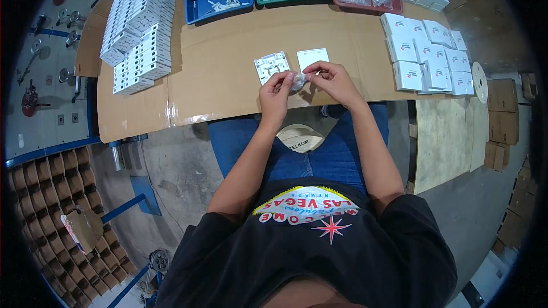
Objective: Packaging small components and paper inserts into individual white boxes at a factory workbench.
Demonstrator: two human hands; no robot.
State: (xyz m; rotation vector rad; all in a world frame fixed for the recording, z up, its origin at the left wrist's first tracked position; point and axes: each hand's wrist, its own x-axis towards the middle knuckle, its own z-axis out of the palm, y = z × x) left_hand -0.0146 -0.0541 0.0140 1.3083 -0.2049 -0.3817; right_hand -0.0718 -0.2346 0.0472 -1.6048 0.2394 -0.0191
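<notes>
Brown cardboard sheet [217, 94] covers the worktop; bare left hand [274, 96] and bare right hand [338, 84] meet over its near edge, thumb and forefinger of each pinched on opposite sides of the bag; shallow square white plastic box base [270, 66], white parts inside, lies just beyond the left fingers, left hand nearer; flat square white plastic cover [313, 55] lies just beyond the right fingers, right hand nearer; small crumpled clear plastic bag [298, 82] sits between both sets of fingertips, toward the wearer from base and cover, long axis unclear; the key relation is likely bag to base, ahead and slightly left; bag contents can't be made out; base's near corner and part of the cover are hidden by fingers; finger contact with either is unclear.
</notes>
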